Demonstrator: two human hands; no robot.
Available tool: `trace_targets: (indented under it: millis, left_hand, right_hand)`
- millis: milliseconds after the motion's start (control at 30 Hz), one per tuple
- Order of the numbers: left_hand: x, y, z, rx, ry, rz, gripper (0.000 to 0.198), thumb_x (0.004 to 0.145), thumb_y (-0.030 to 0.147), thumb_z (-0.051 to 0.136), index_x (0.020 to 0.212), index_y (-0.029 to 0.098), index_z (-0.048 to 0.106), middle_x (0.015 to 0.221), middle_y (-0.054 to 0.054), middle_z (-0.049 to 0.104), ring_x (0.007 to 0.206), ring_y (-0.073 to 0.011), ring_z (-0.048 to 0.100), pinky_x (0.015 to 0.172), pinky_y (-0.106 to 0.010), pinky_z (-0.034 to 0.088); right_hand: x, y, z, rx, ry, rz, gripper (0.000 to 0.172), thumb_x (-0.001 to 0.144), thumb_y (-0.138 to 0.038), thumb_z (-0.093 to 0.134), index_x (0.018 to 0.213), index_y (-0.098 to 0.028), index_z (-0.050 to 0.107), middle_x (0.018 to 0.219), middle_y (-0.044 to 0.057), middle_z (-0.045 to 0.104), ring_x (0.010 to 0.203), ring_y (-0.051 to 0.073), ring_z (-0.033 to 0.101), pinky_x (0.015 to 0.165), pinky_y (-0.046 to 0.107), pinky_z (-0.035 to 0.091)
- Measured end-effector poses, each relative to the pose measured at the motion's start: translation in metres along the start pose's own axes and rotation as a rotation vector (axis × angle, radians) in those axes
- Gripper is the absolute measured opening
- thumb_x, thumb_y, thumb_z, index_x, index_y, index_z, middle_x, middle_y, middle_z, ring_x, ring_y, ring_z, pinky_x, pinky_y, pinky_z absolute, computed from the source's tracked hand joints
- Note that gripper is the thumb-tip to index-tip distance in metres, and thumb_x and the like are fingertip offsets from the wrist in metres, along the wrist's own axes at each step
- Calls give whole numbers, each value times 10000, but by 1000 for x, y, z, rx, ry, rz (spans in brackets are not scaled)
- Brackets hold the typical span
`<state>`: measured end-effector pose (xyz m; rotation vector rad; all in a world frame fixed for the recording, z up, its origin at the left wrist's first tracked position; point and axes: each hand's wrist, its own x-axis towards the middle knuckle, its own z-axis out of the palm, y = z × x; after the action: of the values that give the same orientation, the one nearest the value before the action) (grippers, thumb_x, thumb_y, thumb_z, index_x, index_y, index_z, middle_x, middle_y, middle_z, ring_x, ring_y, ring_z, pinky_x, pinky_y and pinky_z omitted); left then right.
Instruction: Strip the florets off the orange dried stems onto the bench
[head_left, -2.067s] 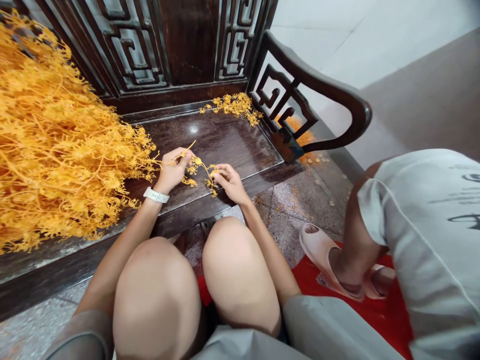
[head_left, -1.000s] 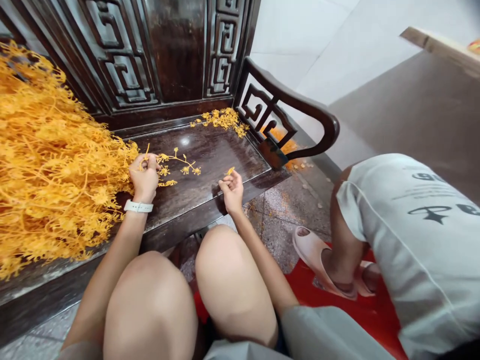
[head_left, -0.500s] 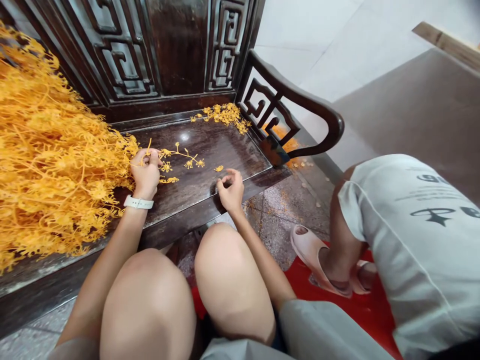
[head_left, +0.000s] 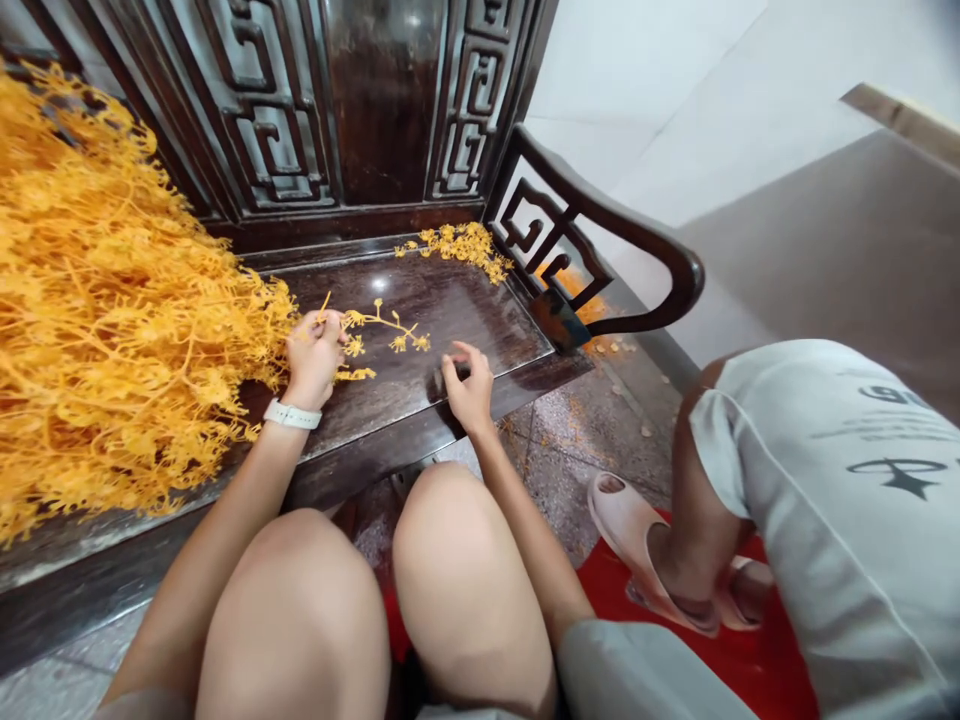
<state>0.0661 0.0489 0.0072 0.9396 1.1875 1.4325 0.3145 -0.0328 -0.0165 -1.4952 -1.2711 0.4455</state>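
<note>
A large mass of orange dried flower sprays (head_left: 112, 300) lies heaped on the left of the dark wooden bench seat (head_left: 480, 320). My left hand (head_left: 313, 358), with a white watch strap (head_left: 292, 414) on its wrist, pinches the thin stem of a branched orange sprig (head_left: 382, 330) beside that mass. The sprig's tip reaches out to the right across the polished seat. My right hand (head_left: 471, 385) rests near the seat's front edge, fingers apart, with nothing visible in them. A small heap of orange florets (head_left: 457, 248) sits at the seat's back.
The bench has a carved lattice back (head_left: 270, 110) and a curved armrest (head_left: 637, 215). Orange bits litter the speckled floor (head_left: 577, 450). To the right are a red mat (head_left: 622, 590) and a person in a grey printed garment (head_left: 847, 490), wearing a pale slide sandal (head_left: 637, 560).
A small loose floret near my right hand no longer shows. My left hand has moved slightly right along the sprig, and the whole view has shifted a little.
</note>
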Motion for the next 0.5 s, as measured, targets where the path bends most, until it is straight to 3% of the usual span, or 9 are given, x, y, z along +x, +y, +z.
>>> trace_targets:
  millis: [133, 233, 300, 367, 500]
  left_hand:
    - [-6, 6, 6, -226, -28, -215, 270, 878, 369, 858, 920, 206, 647, 674, 64, 553, 414, -28, 317, 394, -170, 243]
    - [-11, 5, 11, -251, -72, -256, 320, 857, 387, 901, 911, 201, 646, 673, 61, 570, 412, -20, 333, 387, -158, 249]
    - [-15, 4, 14, -231, -106, -262, 334, 855, 404, 911, 907, 200, 652, 668, 55, 585, 407, -22, 343, 383, -157, 259]
    - [-19, 4, 18, -189, -125, -258, 306, 869, 390, 900, 905, 196, 666, 660, 47, 602, 398, -25, 336, 377, -161, 262]
    - [-21, 7, 21, -127, -115, -217, 170, 930, 297, 827, 894, 180, 708, 642, 30, 608, 392, -36, 339, 379, -170, 260]
  right_hand:
    - [-2, -5, 15, 320, -93, 70, 496, 954, -509, 811, 1380, -289, 685, 1300, 92, 783, 1159, 240, 706, 1061, 423, 565]
    - [-4, -7, 30, 610, -172, 204, 715, 873, -638, 863, 1449, -314, 591, 1369, 89, 771, 984, 196, 762, 863, 365, 628]
    - [-4, -8, 37, 739, -229, 284, 726, 873, -682, 845, 1433, -304, 578, 1246, 70, 814, 851, 175, 768, 774, 345, 633]
    - [-3, -9, 41, 802, -263, 337, 632, 906, -670, 819, 1353, -271, 616, 1049, 40, 832, 751, 159, 745, 705, 315, 614]
    - [-2, -10, 42, 795, -185, 373, 476, 885, -585, 872, 1138, -247, 652, 753, -54, 696, 605, 100, 600, 577, 235, 501]
